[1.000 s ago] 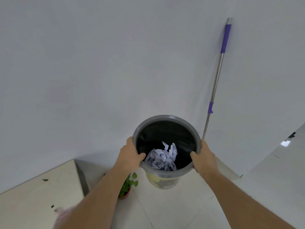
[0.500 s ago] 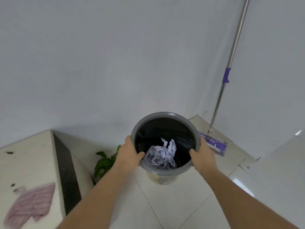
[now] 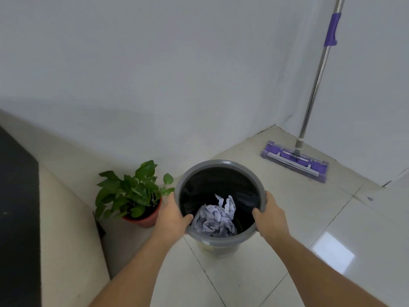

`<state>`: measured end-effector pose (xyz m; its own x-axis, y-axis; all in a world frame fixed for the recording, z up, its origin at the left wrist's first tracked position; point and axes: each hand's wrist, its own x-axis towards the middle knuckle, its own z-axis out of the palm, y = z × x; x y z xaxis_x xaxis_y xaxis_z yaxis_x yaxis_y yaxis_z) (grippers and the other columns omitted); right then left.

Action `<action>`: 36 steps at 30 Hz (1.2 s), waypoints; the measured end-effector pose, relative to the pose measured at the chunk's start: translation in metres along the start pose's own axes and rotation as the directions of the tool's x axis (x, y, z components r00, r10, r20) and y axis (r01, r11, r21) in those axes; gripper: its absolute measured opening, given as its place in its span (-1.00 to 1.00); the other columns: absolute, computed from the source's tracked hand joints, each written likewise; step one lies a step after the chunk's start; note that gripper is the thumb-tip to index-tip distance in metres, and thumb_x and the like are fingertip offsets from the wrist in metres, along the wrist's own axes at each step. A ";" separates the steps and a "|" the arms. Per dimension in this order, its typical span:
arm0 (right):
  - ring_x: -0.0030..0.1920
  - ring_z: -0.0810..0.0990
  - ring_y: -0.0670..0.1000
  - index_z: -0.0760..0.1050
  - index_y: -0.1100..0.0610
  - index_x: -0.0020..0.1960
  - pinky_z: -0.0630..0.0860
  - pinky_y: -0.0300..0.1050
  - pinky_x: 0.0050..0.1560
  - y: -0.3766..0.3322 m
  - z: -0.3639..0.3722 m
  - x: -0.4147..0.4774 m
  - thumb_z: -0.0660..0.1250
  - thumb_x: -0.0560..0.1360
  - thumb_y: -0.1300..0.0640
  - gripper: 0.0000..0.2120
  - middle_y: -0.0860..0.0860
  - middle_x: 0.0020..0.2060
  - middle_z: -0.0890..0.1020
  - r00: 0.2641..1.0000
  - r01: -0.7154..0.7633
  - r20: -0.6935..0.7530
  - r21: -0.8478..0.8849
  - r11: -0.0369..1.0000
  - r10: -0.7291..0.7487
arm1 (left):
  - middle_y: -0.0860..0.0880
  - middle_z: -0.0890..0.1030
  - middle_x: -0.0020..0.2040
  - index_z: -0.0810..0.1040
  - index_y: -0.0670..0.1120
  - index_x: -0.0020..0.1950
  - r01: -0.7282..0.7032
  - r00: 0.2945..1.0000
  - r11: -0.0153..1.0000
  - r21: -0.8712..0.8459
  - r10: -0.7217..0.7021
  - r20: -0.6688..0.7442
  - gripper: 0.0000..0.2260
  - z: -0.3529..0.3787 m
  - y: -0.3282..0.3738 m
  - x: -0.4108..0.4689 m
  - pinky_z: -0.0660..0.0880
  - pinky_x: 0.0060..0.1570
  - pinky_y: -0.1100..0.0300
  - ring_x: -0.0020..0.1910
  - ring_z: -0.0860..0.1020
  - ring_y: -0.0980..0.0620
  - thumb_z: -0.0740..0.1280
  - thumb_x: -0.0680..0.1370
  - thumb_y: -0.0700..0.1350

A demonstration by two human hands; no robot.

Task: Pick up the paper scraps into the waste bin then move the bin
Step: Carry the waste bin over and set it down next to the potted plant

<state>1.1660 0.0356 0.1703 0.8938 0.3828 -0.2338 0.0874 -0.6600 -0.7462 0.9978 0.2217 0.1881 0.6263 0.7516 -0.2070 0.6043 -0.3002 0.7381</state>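
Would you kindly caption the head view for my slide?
Both hands, left hand and right hand, grip the grey waste bin holding crumpled paper scraps beside a potted plant.

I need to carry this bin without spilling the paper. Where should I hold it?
Hold the bin by its thick grey rim, one hand on each side from above, as the left hand and right hand do: the round, open top stays level.

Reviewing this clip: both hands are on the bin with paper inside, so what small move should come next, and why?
Probably lower the waste bin onto the bare floor tiles between the potted plant and the mop. The left hand and right hand both grip its rim, and the crumpled paper is already inside.
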 end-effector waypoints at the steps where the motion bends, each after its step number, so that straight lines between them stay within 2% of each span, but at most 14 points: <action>1: -0.21 0.64 0.06 0.30 -0.05 0.31 0.68 0.15 -0.16 0.010 0.009 0.003 0.24 0.52 0.22 -0.59 0.00 -0.16 0.60 1.000 -0.007 0.001 0.002 1.000 0.007 | -0.04 0.58 0.16 0.35 -0.04 0.34 0.001 1.000 1.000 0.005 -0.001 0.001 -0.46 0.008 -0.010 0.003 0.47 0.05 0.16 0.15 0.56 -0.07 0.49 0.43 -0.20; 5: -0.22 0.63 0.04 0.31 -0.05 0.32 0.69 0.09 -0.21 0.036 0.034 0.010 0.24 0.52 0.23 -0.59 -0.02 -0.17 0.59 1.000 -0.026 0.008 0.002 1.000 0.026 | 0.14 0.51 0.03 0.36 0.01 0.32 -0.034 0.999 0.999 0.007 0.034 -0.022 -0.43 0.030 -0.039 0.010 0.41 0.00 0.24 0.08 0.52 0.07 0.52 0.40 -0.22; 7: -0.22 0.63 0.04 0.32 -0.05 0.31 0.68 0.12 -0.19 0.043 0.041 0.011 0.23 0.51 0.23 -0.60 -0.03 -0.17 0.58 1.000 -0.026 0.009 -0.001 1.000 0.026 | 0.14 0.52 0.04 0.35 0.02 0.34 -0.023 1.000 1.000 0.007 0.023 -0.021 -0.41 0.036 -0.047 0.011 0.41 -0.04 0.26 0.02 0.50 0.12 0.52 0.39 -0.20; 11: -0.24 0.62 0.01 0.32 -0.04 0.32 0.68 0.08 -0.20 0.053 0.048 0.015 0.23 0.52 0.23 -0.59 -0.08 -0.20 0.56 1.000 -0.022 0.005 -0.005 1.000 0.022 | -0.02 0.63 0.15 0.35 -0.01 0.35 0.033 0.999 0.999 0.012 -0.032 -0.025 -0.40 0.047 -0.058 0.015 0.49 -0.06 0.21 0.10 0.60 -0.04 0.52 0.39 -0.19; 14: -0.23 0.62 0.02 0.31 -0.05 0.32 0.67 0.07 -0.20 0.060 0.051 0.017 0.23 0.52 0.23 -0.59 -0.06 -0.19 0.57 1.000 -0.028 0.014 -0.007 1.000 0.028 | -0.05 0.61 0.13 0.34 -0.01 0.35 0.057 0.998 0.998 0.008 -0.057 -0.011 -0.41 0.052 -0.060 0.015 0.65 -0.06 0.02 0.07 0.61 -0.10 0.51 0.40 -0.20; 16: -0.22 0.62 0.01 0.31 -0.04 0.32 0.66 0.03 -0.21 0.065 0.054 0.017 0.23 0.52 0.23 -0.59 -0.05 -0.17 0.58 0.999 -0.033 0.019 -0.002 0.999 0.033 | -0.07 0.61 0.14 0.33 -0.02 0.36 0.061 0.998 0.998 0.008 -0.061 -0.003 -0.41 0.055 -0.060 0.015 0.67 -0.09 -0.07 0.06 0.62 -0.12 0.51 0.41 -0.21; 20: -0.23 0.61 -0.01 0.28 -0.03 0.37 0.58 -0.11 -0.31 0.072 0.058 0.016 0.22 0.53 0.23 -0.56 -0.05 -0.18 0.57 0.999 -0.045 0.016 0.015 0.999 0.045 | -0.08 0.59 0.16 0.33 -0.04 0.36 0.057 0.998 0.998 0.017 -0.057 -0.021 -0.41 0.061 -0.062 0.016 0.65 -0.05 -0.02 0.10 0.60 -0.12 0.50 0.42 -0.20; 22: -0.23 0.61 0.01 0.26 -0.04 0.37 0.59 -0.06 -0.29 0.072 0.059 0.016 0.21 0.53 0.23 -0.55 -0.05 -0.20 0.57 0.998 -0.054 0.017 0.025 0.998 0.054 | -0.08 0.58 0.17 0.32 -0.03 0.37 0.051 0.998 0.998 0.020 -0.051 -0.029 -0.41 0.063 -0.063 0.016 0.60 -0.02 0.06 0.14 0.58 -0.12 0.50 0.42 -0.21; 27: -0.24 0.61 0.02 0.21 -0.05 0.40 0.63 0.05 -0.20 0.074 0.062 0.012 0.20 0.51 0.23 -0.50 -0.03 -0.22 0.56 0.998 -0.062 0.005 0.035 0.997 0.061 | -0.08 0.56 0.18 0.30 0.01 0.39 0.058 0.998 0.998 -0.015 -0.058 -0.015 -0.39 0.064 -0.065 0.011 0.65 -0.03 -0.12 0.14 0.57 -0.11 0.48 0.43 -0.25; 30: -0.22 0.61 0.02 0.19 -0.06 0.42 0.65 0.08 -0.14 0.074 0.062 0.009 0.21 0.52 0.22 -0.48 -0.03 -0.20 0.56 0.998 -0.057 0.009 0.034 0.998 0.056 | -0.09 0.54 0.19 0.29 0.02 0.38 0.064 0.998 0.998 -0.023 -0.064 -0.011 -0.40 0.066 -0.065 0.010 0.65 -0.02 -0.13 0.15 0.56 -0.12 0.46 0.44 -0.26; 33: -0.22 0.62 0.03 0.20 -0.06 0.41 0.66 0.11 -0.12 0.073 0.060 0.007 0.21 0.52 0.22 -0.49 -0.03 -0.20 0.56 0.998 -0.054 0.017 0.023 0.998 0.054 | -0.11 0.53 0.23 0.25 0.00 0.41 0.062 0.998 0.998 -0.002 -0.062 -0.009 -0.40 0.067 -0.064 0.008 0.61 0.08 -0.08 0.19 0.54 -0.11 0.44 0.46 -0.26; 36: -0.22 0.62 0.03 0.19 -0.06 0.42 0.65 0.08 -0.15 0.072 0.059 0.006 0.21 0.52 0.22 -0.48 -0.03 -0.20 0.57 0.999 -0.049 0.022 0.019 0.999 0.049 | -0.11 0.52 0.22 0.23 0.00 0.43 0.072 0.997 0.997 -0.007 -0.072 -0.001 -0.39 0.066 -0.062 0.007 0.64 0.01 -0.11 0.17 0.55 -0.13 0.43 0.47 -0.25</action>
<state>1.1517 0.0284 0.0789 0.8872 0.3639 -0.2835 0.0351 -0.6660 -0.7452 0.9969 0.2063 0.0980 0.5808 0.7716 -0.2593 0.6442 -0.2409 0.7259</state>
